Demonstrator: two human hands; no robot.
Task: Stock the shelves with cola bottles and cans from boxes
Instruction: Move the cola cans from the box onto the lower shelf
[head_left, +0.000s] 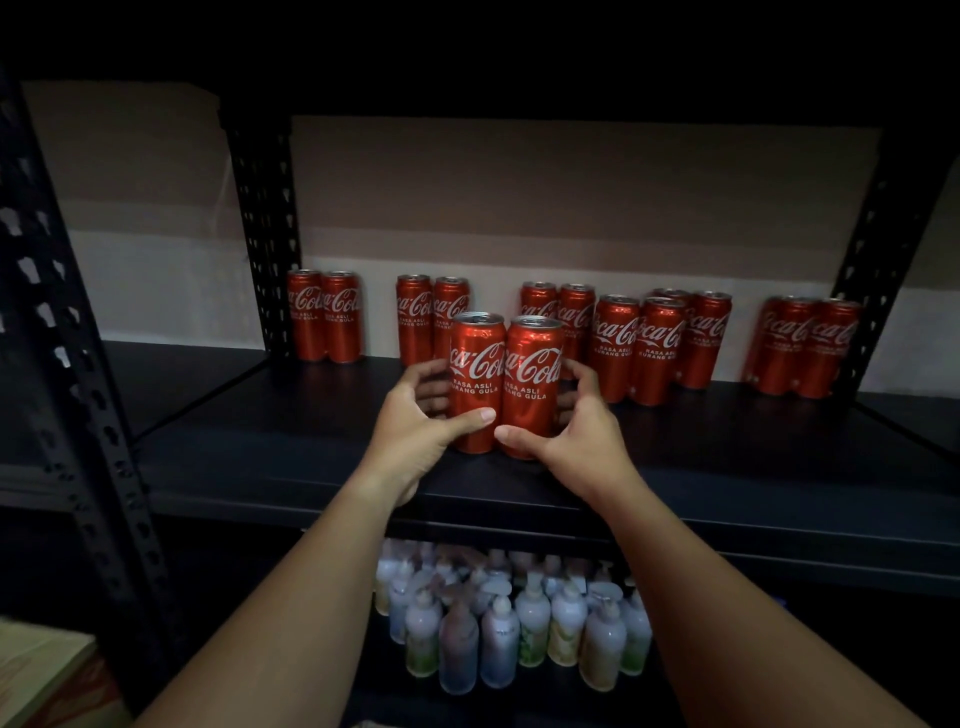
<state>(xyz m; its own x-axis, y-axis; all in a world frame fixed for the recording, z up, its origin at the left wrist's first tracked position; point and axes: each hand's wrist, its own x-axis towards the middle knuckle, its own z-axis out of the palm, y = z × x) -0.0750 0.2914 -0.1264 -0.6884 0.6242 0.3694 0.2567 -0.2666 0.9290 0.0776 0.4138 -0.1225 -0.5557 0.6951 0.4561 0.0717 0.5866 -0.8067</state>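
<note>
— What have you got hold of?

— Two tall red aluminium cola cans with white script lettering, standing upright and touching side by side at the centre of the frame. My left hand (415, 421) curls round the left can (477, 382), thumb across its lower front and fingers behind it. My right hand (574, 431) wraps the right can (534, 387) the same way, thumb low on the front, fingers round the far side.

— Where are they sitting?

— On the dark flat board of the black metal shelf (727, 457), a little in from its front edge, below my wrists in the picture. Whether their bases rest fully on the board I cannot tell; my hands cover the lower edges.

— And behind them?

— More of the same red cans in pairs along the pale back wall: one pair (324, 316) at centre left beside the perforated black upright post (265, 228), another pair (431, 317) just behind my left can, a bigger cluster (639, 345) right of centre, and a last group (805, 345) at far right near the other post.

— Anything lower down?

— On the shelf beneath, at the bottom centre, pale plastic pump bottles (514, 623) stand crowded together. A tan cardboard box corner (41, 670) shows in the lower left.
</note>
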